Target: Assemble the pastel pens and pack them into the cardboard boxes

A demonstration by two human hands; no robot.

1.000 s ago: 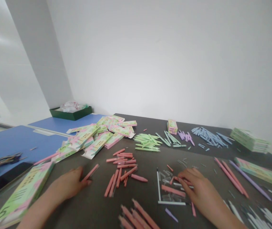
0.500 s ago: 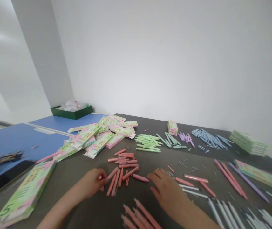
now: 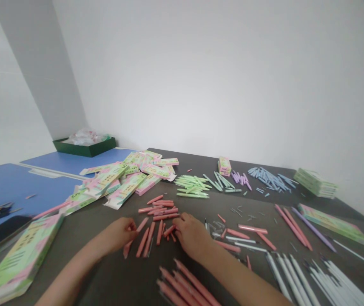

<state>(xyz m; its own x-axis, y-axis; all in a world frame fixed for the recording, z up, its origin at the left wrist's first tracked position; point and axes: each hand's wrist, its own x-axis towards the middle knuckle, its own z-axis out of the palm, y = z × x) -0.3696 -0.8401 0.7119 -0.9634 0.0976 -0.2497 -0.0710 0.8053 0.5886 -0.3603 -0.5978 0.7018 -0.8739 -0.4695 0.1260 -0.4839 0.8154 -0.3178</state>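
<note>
My left hand is closed, thumb and fingers pinching a pink pen barrel. Another pink piece lies just under that hand. To the right, my right hand reaches in with its fingertips bent around the end of a short pink pen barrel. Its palm faces down and partly hides what is beneath. Between and beyond both hands spreads a loose pile of pink barrels. Longer pink pens lie side by side close to me.
Pastel cartons are heaped at back left, and one larger carton lies at left. Green, purple and blue pen parts lie further back. White pens and stacked boxes are at right. A green tray stands behind.
My right hand has moved left to the pink pile and closed on a barrel there. The left hand stays by the pile with its pink barrel. The view has turned slightly right.
</note>
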